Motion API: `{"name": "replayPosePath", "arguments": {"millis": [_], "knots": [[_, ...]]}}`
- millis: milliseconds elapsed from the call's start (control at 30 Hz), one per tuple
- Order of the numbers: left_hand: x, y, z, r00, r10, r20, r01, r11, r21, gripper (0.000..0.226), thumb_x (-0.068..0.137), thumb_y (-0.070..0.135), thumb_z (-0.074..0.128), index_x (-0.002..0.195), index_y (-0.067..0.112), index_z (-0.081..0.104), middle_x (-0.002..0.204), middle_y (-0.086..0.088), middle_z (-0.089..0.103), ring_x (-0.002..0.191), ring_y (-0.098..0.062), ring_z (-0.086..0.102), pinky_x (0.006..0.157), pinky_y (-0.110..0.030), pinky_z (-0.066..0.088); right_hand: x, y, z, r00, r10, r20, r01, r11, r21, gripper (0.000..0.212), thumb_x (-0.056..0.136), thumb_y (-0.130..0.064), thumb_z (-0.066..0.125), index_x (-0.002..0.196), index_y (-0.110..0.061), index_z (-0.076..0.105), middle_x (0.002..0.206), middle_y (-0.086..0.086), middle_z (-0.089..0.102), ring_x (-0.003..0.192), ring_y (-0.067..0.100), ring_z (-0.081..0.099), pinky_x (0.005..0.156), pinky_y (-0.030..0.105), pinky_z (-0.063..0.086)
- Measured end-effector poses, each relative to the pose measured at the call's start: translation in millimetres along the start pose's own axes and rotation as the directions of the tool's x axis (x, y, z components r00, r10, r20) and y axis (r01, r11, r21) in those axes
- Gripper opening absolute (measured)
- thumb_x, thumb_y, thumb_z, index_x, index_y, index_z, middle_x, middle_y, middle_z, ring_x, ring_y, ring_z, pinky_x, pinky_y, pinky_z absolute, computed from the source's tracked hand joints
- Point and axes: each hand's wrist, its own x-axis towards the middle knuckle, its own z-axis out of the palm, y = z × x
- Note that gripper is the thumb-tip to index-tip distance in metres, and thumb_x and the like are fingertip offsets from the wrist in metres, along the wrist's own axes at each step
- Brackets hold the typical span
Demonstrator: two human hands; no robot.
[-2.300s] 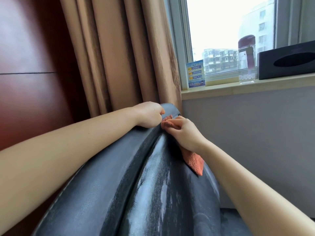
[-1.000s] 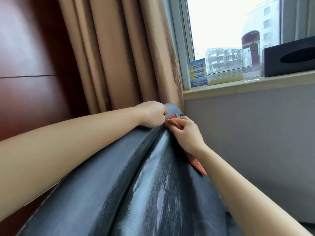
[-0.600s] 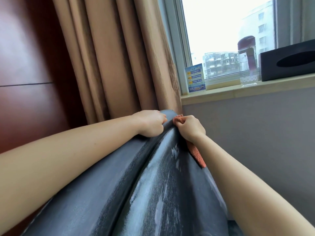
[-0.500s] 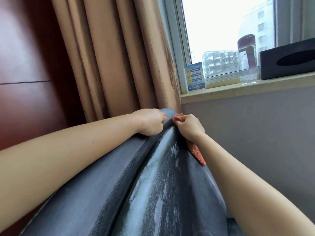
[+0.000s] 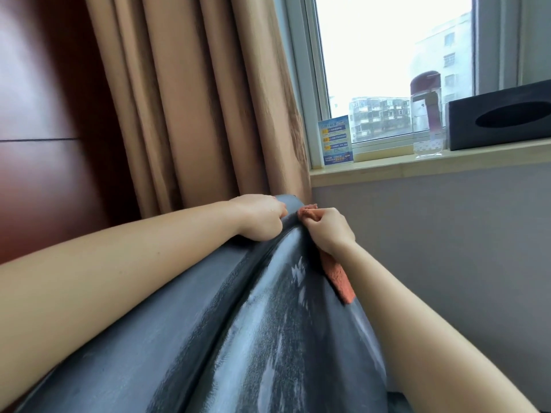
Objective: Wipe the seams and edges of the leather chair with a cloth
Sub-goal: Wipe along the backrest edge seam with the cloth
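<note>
Head view: two bare hands at the far end of one dark, glossy leather chair [image 5: 226,338], its rounded surface streaked with pale wipe marks. The left hand [image 5: 262,217] is curled in a fist, knuckles pressing the padded edge beside the seam. The right hand [image 5: 328,231] is clenched around one orange, nubbly cloth [image 5: 338,277], bunched at the fingertips against the seam, its tail hanging below the wrist. On the sill [image 5: 432,166]: one blue card [image 5: 335,141], one clear bottle [image 5: 426,114], one black tissue box [image 5: 501,117]. Tan pleated curtain [image 5: 193,99] behind.
</note>
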Motion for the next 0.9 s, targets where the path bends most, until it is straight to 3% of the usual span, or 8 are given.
{"name": "replayPosePath", "arguments": {"millis": [200, 433, 667, 767, 900], "knots": [[1.1, -1.3, -0.1, 1.000, 0.016, 0.002, -0.016, 1.000, 0.006, 0.046, 0.089, 0.006, 0.030, 0.132, 0.010, 0.049, 0.143, -0.006, 0.043, 0.133, -0.023, 0.037, 0.109, -0.041, 0.033, 11.3, 2.1, 2.1, 0.998, 0.058, 0.037, -0.059, 0.998, 0.013, 0.027, 0.088, -0.040, 0.051, 0.101, -0.028, 0.071, 0.102, 0.003, 0.068, 0.101, 0.026, 0.061, 0.089, 0.034, 0.048], [-4.2, 0.8, -3.3, 1.000, 0.010, 0.002, -0.010, 1.000, -0.003, 0.046, 0.089, 0.006, 0.032, 0.131, 0.009, 0.050, 0.143, -0.007, 0.043, 0.134, -0.023, 0.036, 0.109, -0.039, 0.032, -49.0, -11.9, -0.3, 0.983, -0.181, 0.014, 0.174, 0.964, 0.203, 0.019, 0.090, -0.032, 0.054, 0.096, -0.030, 0.072, 0.083, -0.011, 0.050, 0.093, 0.014, 0.056, 0.086, 0.031, 0.042], [-6.7, 1.8, -4.5, 1.000, 0.009, 0.010, -0.009, 1.000, -0.018, 0.045, 0.090, 0.006, 0.032, 0.131, 0.009, 0.050, 0.143, -0.007, 0.043, 0.134, -0.023, 0.036, 0.109, -0.039, 0.032, -57.4, -8.4, 8.3, 0.975, -0.220, -0.033, 0.222, 0.963, 0.152, 0.024, 0.094, -0.038, 0.047, 0.105, -0.032, 0.068, 0.092, -0.012, 0.048, 0.093, 0.010, 0.056, 0.084, 0.033, 0.044], [-6.6, 2.6, -5.0, 1.000, 0.015, 0.014, -0.014, 1.000, -0.023, 0.046, 0.090, 0.006, 0.032, 0.132, 0.010, 0.050, 0.144, -0.006, 0.042, 0.135, -0.022, 0.034, 0.110, -0.038, 0.031, -39.0, -7.3, 8.2, 0.981, -0.190, -0.026, 0.192, 0.968, 0.162, 0.024, 0.094, -0.038, 0.050, 0.103, -0.030, 0.070, 0.096, -0.007, 0.053, 0.095, 0.014, 0.058, 0.086, 0.034, 0.045], [-3.6, 0.3, -2.8, 1.000, 0.000, 0.010, 0.000, 1.000, -0.028, 0.044, 0.089, 0.005, 0.033, 0.129, 0.008, 0.051, 0.141, -0.008, 0.045, 0.132, -0.024, 0.037, 0.108, -0.040, 0.034, -4.5, 1.6, 10.3, 0.994, -0.107, -0.028, 0.108, 0.994, 0.030, 0.029, 0.094, -0.042, 0.046, 0.107, -0.027, 0.067, 0.105, -0.002, 0.053, 0.100, 0.022, 0.058, 0.086, 0.036, 0.045]]}}
